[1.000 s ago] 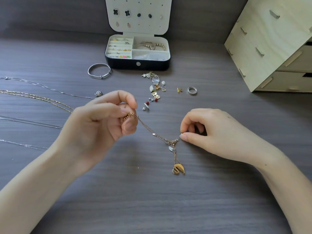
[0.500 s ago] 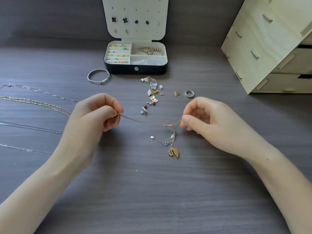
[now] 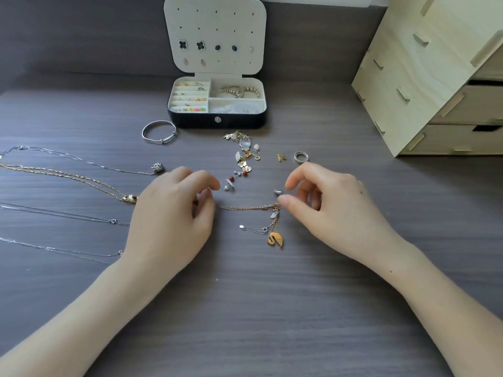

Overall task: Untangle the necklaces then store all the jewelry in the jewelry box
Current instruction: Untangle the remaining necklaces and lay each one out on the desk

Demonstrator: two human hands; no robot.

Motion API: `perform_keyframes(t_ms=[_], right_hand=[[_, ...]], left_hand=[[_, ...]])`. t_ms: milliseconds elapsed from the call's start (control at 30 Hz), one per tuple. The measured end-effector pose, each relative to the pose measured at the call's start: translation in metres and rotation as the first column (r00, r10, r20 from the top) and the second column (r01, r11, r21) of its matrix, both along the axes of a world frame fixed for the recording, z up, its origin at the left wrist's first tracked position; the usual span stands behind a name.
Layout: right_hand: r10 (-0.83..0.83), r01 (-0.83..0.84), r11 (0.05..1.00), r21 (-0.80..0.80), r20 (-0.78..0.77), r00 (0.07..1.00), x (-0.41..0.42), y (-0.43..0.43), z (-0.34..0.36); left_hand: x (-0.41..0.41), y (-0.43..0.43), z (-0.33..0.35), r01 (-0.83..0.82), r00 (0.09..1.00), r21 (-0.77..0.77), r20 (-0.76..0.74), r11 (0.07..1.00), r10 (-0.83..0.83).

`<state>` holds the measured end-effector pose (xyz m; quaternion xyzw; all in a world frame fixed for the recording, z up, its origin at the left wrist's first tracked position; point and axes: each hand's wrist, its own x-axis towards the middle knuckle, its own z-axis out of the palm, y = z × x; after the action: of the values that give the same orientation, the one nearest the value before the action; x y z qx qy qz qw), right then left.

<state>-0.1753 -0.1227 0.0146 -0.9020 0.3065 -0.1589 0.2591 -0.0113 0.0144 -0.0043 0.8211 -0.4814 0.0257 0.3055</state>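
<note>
The tangled gold and silver chains (image 3: 245,207) lie on the table between my hands, with a knot by my right thumb and a gold swan pendant (image 3: 275,239) hanging below it. My left hand (image 3: 174,213) hovers over the chains' left end with finger and thumb apart, and that end is hidden behind the thumb. My right hand (image 3: 326,205) sits just right of the knot, index finger lifted off the thumb. The open jewelry box (image 3: 217,121) stands at the back centre, with earrings pinned in its lid.
Several straightened necklaces (image 3: 68,176) lie at the left. A silver bangle (image 3: 159,131), a pile of loose earrings (image 3: 245,153), a gold stud (image 3: 281,157) and a silver ring (image 3: 301,157) lie in front of the box. A wooden drawer cabinet (image 3: 435,91) stands at the right.
The chain, held taut in the air between both hands, has come down onto the table. The fingers of both hands have opened off it.
</note>
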Motion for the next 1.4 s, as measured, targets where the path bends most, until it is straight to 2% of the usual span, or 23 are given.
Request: perform_keyframes(t_ms=[100,233,333,500,600,733,867,967,1067,1200,1400], right_hand=[[0.123,-0.119,0.991,0.058,-0.069,0.99,-0.005,0.005,0.009],[0.271,-0.268,0.963,0.043,-0.208,0.94,-0.007,0.01,0.01],[0.292,-0.286,0.956,0.061,-0.251,0.923,-0.007,0.011,0.013],[0.272,-0.243,0.96,0.138,-0.264,0.925,-0.009,0.005,0.017],[0.253,-0.194,0.944,0.268,-0.209,0.945,-0.009,-0.001,0.019],[0.188,-0.144,0.843,0.518,-0.033,0.982,-0.011,-0.01,0.023],[0.095,-0.166,0.768,0.619,0.146,0.985,-0.009,-0.01,0.024],[0.047,-0.205,0.741,0.639,0.256,0.966,-0.007,-0.006,0.025],[0.057,-0.239,0.732,0.639,0.292,0.955,-0.004,0.002,0.021],[0.163,-0.261,0.792,0.552,0.221,0.962,0.001,0.012,0.013],[0.293,-0.292,0.849,0.44,0.069,0.954,-0.001,0.014,0.011]], left_hand=[[-0.004,0.003,-0.001,0.013,0.993,0.047,0.113,0.999,-0.018],[-0.023,0.001,0.003,0.225,0.974,0.07,0.027,0.972,-0.227],[-0.028,-0.005,-0.004,0.347,0.938,0.138,-0.027,0.928,-0.347],[-0.028,-0.01,-0.013,0.353,0.933,0.108,0.033,0.929,-0.359],[-0.031,-0.007,-0.015,0.362,0.925,0.079,0.095,0.929,-0.368],[-0.036,0.002,-0.013,0.36,0.923,0.064,0.121,0.931,-0.366],[-0.046,0.009,-0.012,0.417,0.894,0.08,0.141,0.905,-0.425],[-0.059,0.015,-0.01,0.511,0.849,0.064,0.115,0.857,-0.515],[-0.069,0.018,-0.009,0.613,0.787,0.027,0.067,0.79,-0.613],[-0.071,0.019,-0.007,0.691,0.723,-0.003,-0.035,0.723,-0.69],[-0.06,0.028,0.0,0.736,0.662,-0.062,-0.143,0.674,-0.736]])
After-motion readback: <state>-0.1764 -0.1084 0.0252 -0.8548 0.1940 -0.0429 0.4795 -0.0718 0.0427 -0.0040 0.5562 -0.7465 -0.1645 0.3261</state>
